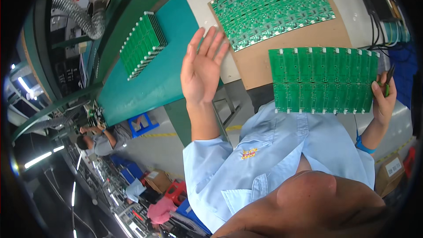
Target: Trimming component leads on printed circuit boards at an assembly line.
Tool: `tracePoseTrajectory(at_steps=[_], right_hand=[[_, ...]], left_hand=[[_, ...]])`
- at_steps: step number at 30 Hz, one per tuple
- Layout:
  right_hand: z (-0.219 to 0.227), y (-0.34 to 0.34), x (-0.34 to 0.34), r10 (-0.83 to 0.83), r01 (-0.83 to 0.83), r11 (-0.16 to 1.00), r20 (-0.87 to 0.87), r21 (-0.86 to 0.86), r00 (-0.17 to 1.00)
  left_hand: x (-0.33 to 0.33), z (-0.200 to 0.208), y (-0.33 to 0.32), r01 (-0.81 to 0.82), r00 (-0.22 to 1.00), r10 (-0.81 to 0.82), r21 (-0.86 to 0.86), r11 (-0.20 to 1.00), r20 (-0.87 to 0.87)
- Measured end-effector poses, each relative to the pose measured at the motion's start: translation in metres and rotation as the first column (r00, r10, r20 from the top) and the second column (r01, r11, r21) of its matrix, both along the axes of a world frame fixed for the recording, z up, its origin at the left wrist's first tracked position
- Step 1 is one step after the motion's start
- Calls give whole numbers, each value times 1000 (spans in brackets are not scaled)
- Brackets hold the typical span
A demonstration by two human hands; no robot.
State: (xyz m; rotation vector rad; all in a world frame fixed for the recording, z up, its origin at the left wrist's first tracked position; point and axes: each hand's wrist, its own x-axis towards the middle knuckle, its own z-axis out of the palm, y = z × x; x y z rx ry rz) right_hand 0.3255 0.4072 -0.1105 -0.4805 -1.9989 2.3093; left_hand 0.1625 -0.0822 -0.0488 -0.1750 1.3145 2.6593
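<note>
My right hand [384, 99] grips the right edge of a green circuit board panel [324, 79], which is held up in front of my chest. The panel has two rows of long boards with white parts along its upper and lower edges. A small hand tool with black and green parts [388, 81] is also in that hand, its kind unclear. My left hand [203, 68] is raised with its palm showing and fingers stretched, holding nothing. It is beside the left edge of a larger populated circuit board array [273, 9] on a brown board [255, 68].
A stack of green circuit board panels [143, 44] lies on the green bench mat [176, 31] to the left. Cables [376, 28] run at the far right. A blue stool [144, 124] and another person in grey [108, 141] are beyond the bench at left.
</note>
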Motion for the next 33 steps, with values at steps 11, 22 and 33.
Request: tracePoseTrajectory(at_steps=[11, 22, 33], right_hand=[[-7, 0, -5, -40, 39, 997, 16, 62, 999], [-7, -4, -5, -29, 27, 999, 40, 41, 999], [-6, -7, -8, -35, 35, 999, 14, 32, 999]], left_hand=[[-16, 10, -5, 159, 984, -152, -74, 984, 96], [-29, 14, -7, 214, 946, -231, 99, 972, 228], [-31, 10, 33, 176, 984, -165, -261, 949, 63]])
